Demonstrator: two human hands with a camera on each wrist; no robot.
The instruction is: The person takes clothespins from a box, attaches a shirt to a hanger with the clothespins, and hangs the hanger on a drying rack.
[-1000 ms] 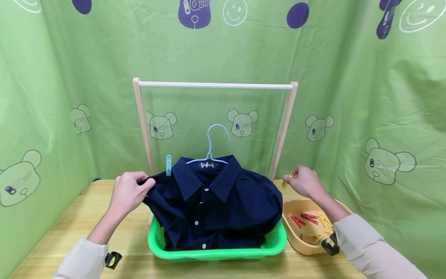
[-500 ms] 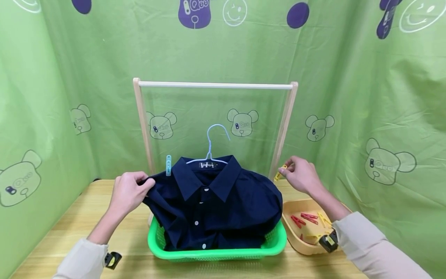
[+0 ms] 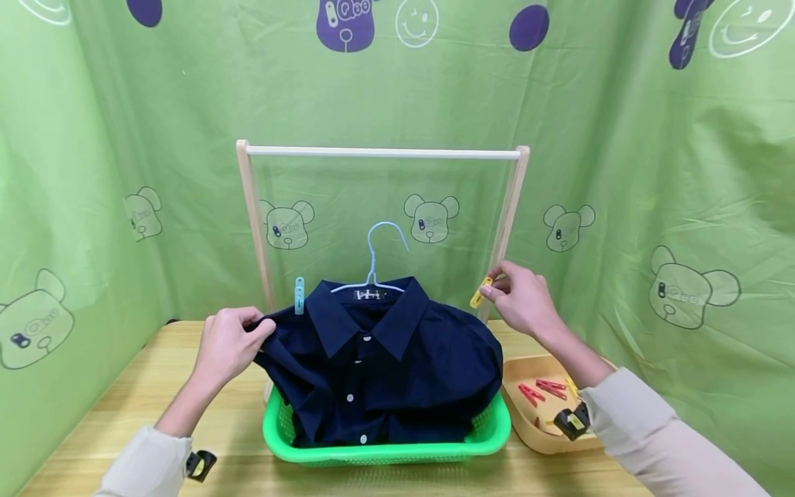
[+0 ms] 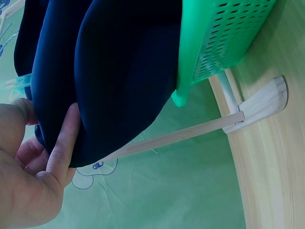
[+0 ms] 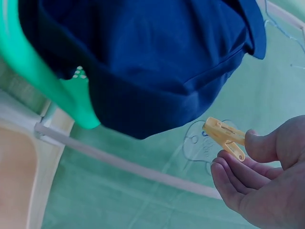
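A navy button-up shirt (image 3: pixel 397 373) lies with its collar up, on a light-blue wire hanger (image 3: pixel 373 259) whose hook rises above the neck. My left hand (image 3: pixel 231 345) pinches the shirt's left-side shoulder between thumb and fingers; the left wrist view shows the folded cloth (image 4: pixel 62 90) in that grip. Close by, a light-blue clothespin (image 3: pixel 299 297) stands clipped on the same shoulder. My right hand (image 3: pixel 524 297) pinches a yellow clothespin (image 5: pixel 223 136) between thumb and fingertips. It is just above and beyond the opposite shoulder, apart from the cloth in the right wrist view.
The shirt's lower part sits in a green perforated basket (image 3: pixel 373 454). Behind it stands a wooden rack with a white rod (image 3: pixel 385 152). An orange tray (image 3: pixel 528 438) at right holds red clothespins (image 3: pixel 540 392) and yellow ones, partly under my right forearm. Green printed curtains surround the table.
My right hand has moved up and left with the yellow clothespin, from above the tray toward the shirt's right-side shoulder. The left hand keeps its grip in the same place.
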